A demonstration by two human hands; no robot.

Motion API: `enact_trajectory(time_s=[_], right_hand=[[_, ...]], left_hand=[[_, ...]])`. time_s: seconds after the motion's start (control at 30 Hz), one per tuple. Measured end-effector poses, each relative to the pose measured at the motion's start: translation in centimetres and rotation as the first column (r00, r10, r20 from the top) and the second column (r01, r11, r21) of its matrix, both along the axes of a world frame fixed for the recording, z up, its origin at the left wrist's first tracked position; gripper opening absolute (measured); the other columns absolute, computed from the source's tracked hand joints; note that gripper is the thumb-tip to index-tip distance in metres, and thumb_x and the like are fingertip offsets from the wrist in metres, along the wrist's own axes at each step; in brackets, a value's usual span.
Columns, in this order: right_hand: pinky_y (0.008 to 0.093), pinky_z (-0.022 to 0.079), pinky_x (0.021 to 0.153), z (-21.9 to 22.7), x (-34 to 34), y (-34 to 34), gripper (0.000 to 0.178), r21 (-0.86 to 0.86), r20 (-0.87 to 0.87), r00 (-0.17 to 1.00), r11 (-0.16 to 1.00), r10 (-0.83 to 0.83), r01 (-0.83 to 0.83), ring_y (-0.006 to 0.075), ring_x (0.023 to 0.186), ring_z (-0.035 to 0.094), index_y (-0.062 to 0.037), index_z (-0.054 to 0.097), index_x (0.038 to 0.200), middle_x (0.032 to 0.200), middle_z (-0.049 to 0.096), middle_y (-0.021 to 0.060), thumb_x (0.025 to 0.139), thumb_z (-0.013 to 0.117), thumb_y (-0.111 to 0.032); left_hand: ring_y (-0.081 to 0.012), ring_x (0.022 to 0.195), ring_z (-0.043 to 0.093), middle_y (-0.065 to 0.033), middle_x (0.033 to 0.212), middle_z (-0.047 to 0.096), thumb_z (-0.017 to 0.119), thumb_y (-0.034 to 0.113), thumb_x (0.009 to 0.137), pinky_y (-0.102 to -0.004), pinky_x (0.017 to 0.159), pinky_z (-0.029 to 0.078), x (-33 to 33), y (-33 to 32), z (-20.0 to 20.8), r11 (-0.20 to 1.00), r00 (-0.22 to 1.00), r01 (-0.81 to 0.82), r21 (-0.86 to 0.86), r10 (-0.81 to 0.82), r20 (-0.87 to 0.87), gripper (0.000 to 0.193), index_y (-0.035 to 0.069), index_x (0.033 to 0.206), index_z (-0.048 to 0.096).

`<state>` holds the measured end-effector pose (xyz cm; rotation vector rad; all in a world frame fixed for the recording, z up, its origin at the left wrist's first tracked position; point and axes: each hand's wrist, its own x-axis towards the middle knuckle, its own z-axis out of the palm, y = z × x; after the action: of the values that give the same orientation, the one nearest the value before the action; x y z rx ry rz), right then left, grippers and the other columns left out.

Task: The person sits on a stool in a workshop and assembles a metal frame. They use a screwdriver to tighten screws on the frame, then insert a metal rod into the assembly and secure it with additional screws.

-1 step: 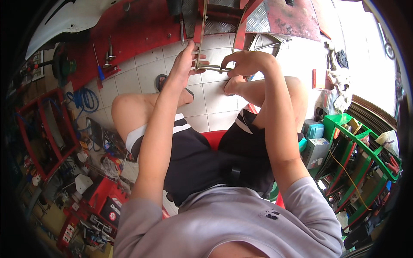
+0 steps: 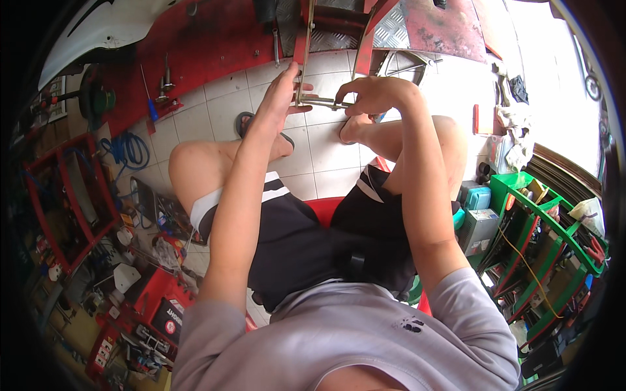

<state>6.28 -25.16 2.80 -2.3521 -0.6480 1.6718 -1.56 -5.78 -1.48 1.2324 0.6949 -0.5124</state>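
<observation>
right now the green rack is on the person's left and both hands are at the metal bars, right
Wrong side: the head view shows the green rack on the person's right. Left hand and right hand are at the metal bars.

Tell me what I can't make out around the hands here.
Head view:
Palm of the right hand: hidden by the hand's own back.
Contact between the left hand and the upright metal bar: too small to tell.
Bar's upper end: cut off by the top edge.
Small parts, lower left: too small, dim.
</observation>
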Motion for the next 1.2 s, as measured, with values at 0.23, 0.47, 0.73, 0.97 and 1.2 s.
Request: enact_trajectory(time_s=[0.23, 0.47, 0.73, 0.97, 1.2], right_hand=[[0.0313, 0.053, 0.078, 0.8, 0.2, -0.3, 0.048, 0.097, -0.029, 0.999, 0.995, -0.03, 0.033, 0.0196, 0.089, 0.065, -0.0189, 0.054, 0.128, 0.104, 0.067, 0.0104, 0.081, 0.065, -0.024], [0.0261, 0.047, 0.055, 2.5, 0.9, -1.7, 0.038, 0.242, -0.082, 0.993, 0.965, -0.087, 0.104, 0.012, 0.06, 0.059, -0.0093, 0.058, 0.12, 0.08, 0.067, 0.0079, 0.085, 0.064, -0.021], [0.0261, 0.046, 0.052, 3.1, 1.0, -2.1, 0.036, 0.307, -0.084, 0.987, 0.938, -0.14, 0.159, 0.0116, 0.056, 0.057, -0.0054, 0.061, 0.115, 0.076, 0.066, 0.007, 0.082, 0.066, -0.02], [0.0292, 0.054, 0.061, 3.1, 0.9, -2.1, 0.039, 0.29, -0.047, 0.993, 0.95, -0.104, 0.114, 0.018, 0.07, 0.066, -0.0122, 0.064, 0.115, 0.09, 0.071, 0.0112, 0.08, 0.067, -0.028], [0.0286, 0.053, 0.071, 2.3, 1.4, -3.5, 0.042, 0.45, -0.085, 0.992, 0.885, -0.089, 0.118, 0.0161, 0.078, 0.066, -0.0082, 0.061, 0.117, 0.092, 0.069, 0.0089, 0.076, 0.068, -0.013]], left_hand=[[-0.021, 0.086, 0.065, -0.0121, 0.092, 0.064, 0.049, 0.048, 0.094, -0.0323, 0.075, 0.051, 0.2, 0.6, 0.1, 0.995, 0.996, 0.093, 0.04, -0.094, 0.012, 0.057, 0.001, 0.126, 0.043], [-0.0189, 0.078, 0.063, -0.0108, 0.091, 0.059, 0.05, 0.047, 0.092, -0.0326, 0.065, 0.049, 0.3, 0.9, 1.0, 0.996, 0.991, 0.085, -0.038, -0.081, 0.103, 0.05, 0.001, 0.113, 0.048], [-0.018, 0.084, 0.061, -0.0107, 0.095, 0.057, 0.051, 0.044, 0.092, -0.0319, 0.063, 0.048, 0.2, 0.8, 1.6, 0.993, 0.989, 0.06, -0.102, -0.046, 0.14, 0.047, 0.002, 0.112, 0.048], [-0.0159, 0.078, 0.061, -0.0067, 0.082, 0.062, 0.054, 0.044, 0.092, -0.0309, 0.062, 0.047, 0.0, 0.5, 2.1, 0.996, 0.997, -0.017, -0.085, 0.023, 0.068, 0.038, 0.008, 0.102, 0.057], [-0.0172, 0.072, 0.061, -0.004, 0.077, 0.06, 0.054, 0.038, 0.092, -0.0319, 0.062, 0.046, 0.1, 0.6, 0.9, 0.959, 0.991, -0.131, -0.253, 0.133, -0.011, 0.03, 0.009, 0.101, 0.057]])
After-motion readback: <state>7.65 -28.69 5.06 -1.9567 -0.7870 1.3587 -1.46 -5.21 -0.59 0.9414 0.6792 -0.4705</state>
